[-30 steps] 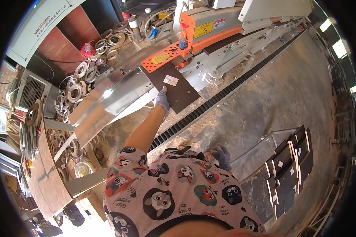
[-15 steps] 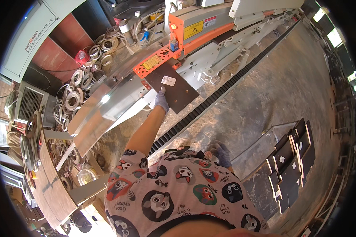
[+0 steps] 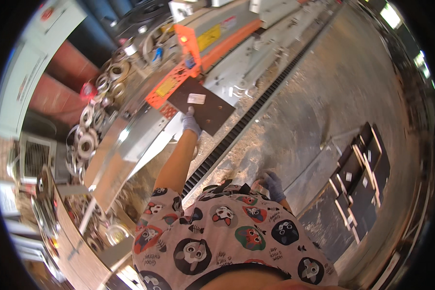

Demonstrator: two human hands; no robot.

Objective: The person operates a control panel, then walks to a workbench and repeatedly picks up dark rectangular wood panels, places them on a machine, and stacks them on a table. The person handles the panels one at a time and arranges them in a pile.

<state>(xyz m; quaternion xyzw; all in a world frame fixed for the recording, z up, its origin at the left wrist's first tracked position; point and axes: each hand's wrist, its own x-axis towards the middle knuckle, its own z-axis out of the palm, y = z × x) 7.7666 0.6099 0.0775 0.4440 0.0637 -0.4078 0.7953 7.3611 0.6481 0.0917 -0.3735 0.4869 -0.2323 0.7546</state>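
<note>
My left hand, in a light grey glove, grips the near edge of a dark brown panel, with the thumb on top and the other fingers hidden underneath. The flat panel bears a white label and a few small holes. Its far edge lies against the perforated orange guard of a long machine. Low beside my waist is my right hand, also gloved, with loosely bent fingers and nothing visible in them.
A black roller track runs diagonally along the machine. Dark panels with pale edges stand stacked at the right. Rolls of edging strip pile up at the left, near a wooden table.
The whole view has shifted, so the machine and panel appear farther left. My left hand keeps its hold on the panel beside the orange guard. My right hand stays low by my waist.
</note>
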